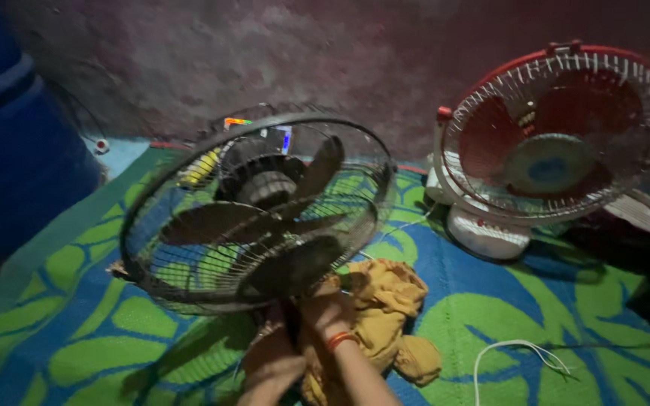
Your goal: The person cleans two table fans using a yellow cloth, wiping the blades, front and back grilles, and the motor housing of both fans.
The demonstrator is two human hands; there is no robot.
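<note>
Two hands, the left hand (272, 365) and right hand (325, 304), are pressed together beneath the dark fan (253, 207), tilted above them on the patterned mat (77, 316), the right seemingly clamped on its lower rim, beside a yellow cloth (389, 301).

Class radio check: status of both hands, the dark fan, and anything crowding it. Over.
Left hand and right hand at dark fan base, grip unclear. Yellow cloth beside. Red fan apart, right.
</note>
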